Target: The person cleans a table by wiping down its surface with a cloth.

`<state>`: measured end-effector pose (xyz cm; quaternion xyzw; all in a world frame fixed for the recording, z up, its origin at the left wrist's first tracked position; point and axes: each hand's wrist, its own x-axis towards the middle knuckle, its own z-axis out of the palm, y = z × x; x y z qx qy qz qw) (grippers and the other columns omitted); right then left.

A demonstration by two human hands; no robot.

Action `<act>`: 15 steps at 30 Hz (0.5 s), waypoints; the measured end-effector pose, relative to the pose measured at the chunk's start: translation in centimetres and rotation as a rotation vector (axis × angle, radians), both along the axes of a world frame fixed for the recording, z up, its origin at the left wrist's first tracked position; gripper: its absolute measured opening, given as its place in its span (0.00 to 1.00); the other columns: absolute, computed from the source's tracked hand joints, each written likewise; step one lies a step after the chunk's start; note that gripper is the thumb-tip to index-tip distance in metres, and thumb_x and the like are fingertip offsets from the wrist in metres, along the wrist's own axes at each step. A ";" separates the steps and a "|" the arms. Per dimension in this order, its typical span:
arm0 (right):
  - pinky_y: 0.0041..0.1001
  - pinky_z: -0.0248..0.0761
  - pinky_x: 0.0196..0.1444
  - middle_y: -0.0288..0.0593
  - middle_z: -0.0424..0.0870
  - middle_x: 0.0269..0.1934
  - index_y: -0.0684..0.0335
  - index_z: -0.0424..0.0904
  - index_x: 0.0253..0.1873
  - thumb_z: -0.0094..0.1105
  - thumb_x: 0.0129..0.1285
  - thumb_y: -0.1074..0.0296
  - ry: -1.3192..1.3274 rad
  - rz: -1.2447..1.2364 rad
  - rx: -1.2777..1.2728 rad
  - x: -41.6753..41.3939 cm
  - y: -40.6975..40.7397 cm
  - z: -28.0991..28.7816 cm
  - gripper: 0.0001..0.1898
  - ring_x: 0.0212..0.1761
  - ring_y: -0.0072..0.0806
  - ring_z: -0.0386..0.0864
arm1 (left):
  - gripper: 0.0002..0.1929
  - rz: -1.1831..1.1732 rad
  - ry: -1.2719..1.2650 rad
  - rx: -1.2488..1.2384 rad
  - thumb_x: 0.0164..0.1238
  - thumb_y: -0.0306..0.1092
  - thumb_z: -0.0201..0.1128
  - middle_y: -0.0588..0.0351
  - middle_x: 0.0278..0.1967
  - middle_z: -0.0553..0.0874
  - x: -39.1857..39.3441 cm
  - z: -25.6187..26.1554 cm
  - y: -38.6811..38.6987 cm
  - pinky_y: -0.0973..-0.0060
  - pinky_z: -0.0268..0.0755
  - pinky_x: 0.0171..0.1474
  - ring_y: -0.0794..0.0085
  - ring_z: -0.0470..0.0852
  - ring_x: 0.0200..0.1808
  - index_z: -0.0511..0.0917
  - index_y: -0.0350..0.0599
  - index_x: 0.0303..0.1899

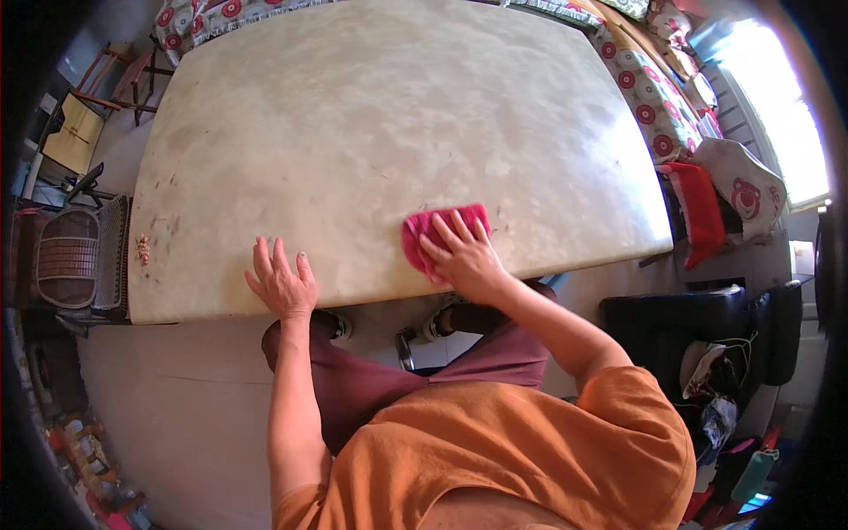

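A large pale table (pixel 371 132) with a mottled, smudged top lies before me. My right hand (pixel 468 260) presses, fingers spread, on a folded pinkish-red cloth (pixel 416 240) close to the near edge. To its left, my left hand (pixel 283 279) rests at the same edge with fingers apart and nothing in it. A small heap of reddish-white bits (pixel 143 250) is at the table's left end. Dark specks and short marks are scattered over the top, mostly at the left and around the cloth.
A black padded chair (pixel 672 318) with bags on it stands at the right. Beyond the table's right side are a patterned covered seat (pixel 646 99) and a red cloth (pixel 695 212). A woven chair (pixel 69 258) is at the left; a folding stand (pixel 142 86) lies farther back.
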<state>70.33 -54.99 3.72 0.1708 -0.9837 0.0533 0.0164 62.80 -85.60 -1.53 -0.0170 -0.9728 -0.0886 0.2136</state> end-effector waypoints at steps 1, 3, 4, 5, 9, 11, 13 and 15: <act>0.55 0.51 0.69 0.52 0.58 0.71 0.49 0.65 0.69 0.57 0.61 0.57 -0.017 -0.015 0.052 1.8 0.2 -0.7 0.30 0.72 0.56 0.55 | 0.25 0.002 -0.009 -0.006 0.66 0.45 0.58 0.51 0.69 0.63 0.0 -0.2 0.1 0.40 0.51 0.66 0.58 0.62 0.70 0.69 0.50 0.62; 0.53 0.50 0.70 0.52 0.56 0.72 0.49 0.64 0.70 0.56 0.62 0.59 -0.045 0.005 0.046 4.2 0.8 -0.8 0.30 0.73 0.56 0.53 | 0.24 -0.008 -0.004 -0.008 0.66 0.45 0.58 0.50 0.69 0.64 0.0 -0.3 0.1 0.41 0.50 0.66 0.58 0.62 0.70 0.69 0.50 0.62; 0.51 0.52 0.70 0.52 0.55 0.73 0.47 0.62 0.71 0.53 0.62 0.58 -0.054 0.025 0.108 4.3 1.0 -0.7 0.30 0.72 0.58 0.54 | 0.24 -0.017 -0.005 -0.013 0.66 0.45 0.59 0.50 0.69 0.64 0.0 -0.3 0.1 0.41 0.50 0.66 0.58 0.63 0.70 0.69 0.50 0.61; 0.51 0.52 0.70 0.52 0.55 0.73 0.47 0.62 0.71 0.53 0.62 0.58 -0.048 0.030 0.107 3.7 1.0 -0.6 0.30 0.72 0.58 0.54 | 0.24 -0.012 0.001 -0.014 0.66 0.45 0.59 0.50 0.69 0.64 -0.1 -0.4 0.0 0.41 0.50 0.66 0.58 0.63 0.70 0.69 0.50 0.61; 0.48 0.53 0.70 0.52 0.56 0.73 0.51 0.62 0.71 0.54 0.64 0.58 -0.075 0.026 -0.002 -0.8 1.5 -0.6 0.30 0.73 0.57 0.53 | 0.24 -0.012 -0.026 0.010 0.65 0.45 0.59 0.49 0.68 0.65 0.1 -0.6 0.1 0.40 0.50 0.66 0.58 0.63 0.69 0.70 0.49 0.60; 0.49 0.55 0.68 0.52 0.58 0.72 0.51 0.62 0.71 0.54 0.64 0.57 0.008 -0.025 0.006 -4.4 2.3 -1.4 0.30 0.73 0.57 0.55 | 0.23 -0.011 -0.020 0.021 0.65 0.45 0.59 0.49 0.68 0.65 -0.1 -0.5 0.3 0.40 0.50 0.66 0.58 0.63 0.69 0.71 0.49 0.60; 0.51 0.58 0.65 0.52 0.58 0.71 0.51 0.64 0.69 0.56 0.60 0.46 0.113 -0.039 0.041 -8.7 3.3 -2.1 0.34 0.71 0.56 0.58 | 0.23 -0.010 -0.038 0.014 0.65 0.44 0.59 0.50 0.68 0.66 -0.2 -0.2 0.4 0.39 0.48 0.66 0.59 0.63 0.69 0.72 0.48 0.59; 0.51 0.59 0.64 0.51 0.60 0.71 0.51 0.64 0.69 0.56 0.60 0.46 0.119 -0.088 0.041 -13.7 4.4 -2.5 0.34 0.70 0.55 0.58 | 0.23 0.006 -0.051 -0.002 0.64 0.44 0.60 0.50 0.68 0.66 -0.3 -0.4 0.3 0.38 0.47 0.67 0.58 0.63 0.69 0.72 0.48 0.59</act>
